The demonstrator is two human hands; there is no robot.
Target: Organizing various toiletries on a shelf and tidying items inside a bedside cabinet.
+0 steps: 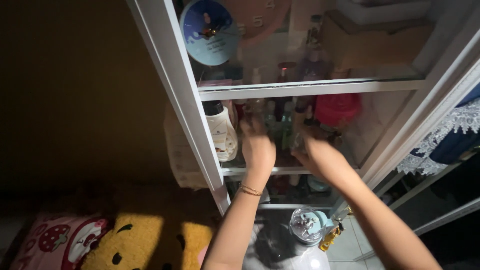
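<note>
Bottles [280,125] stand upright in a dark cluster on the middle shelf [260,170] of the white cabinet, just beyond both hands, with the left hand [257,147] at their left side and the right hand [317,157] at their right, fingers hidden among them so I cannot tell their grip.

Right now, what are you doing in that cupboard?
A person is reaching both hands into the middle shelf of a white glass cabinet. The left hand and the right hand are among small bottles, but the dim light hides whether either grips one. A cream pump bottle stands at the left, and a round blue clock sits above.
</note>
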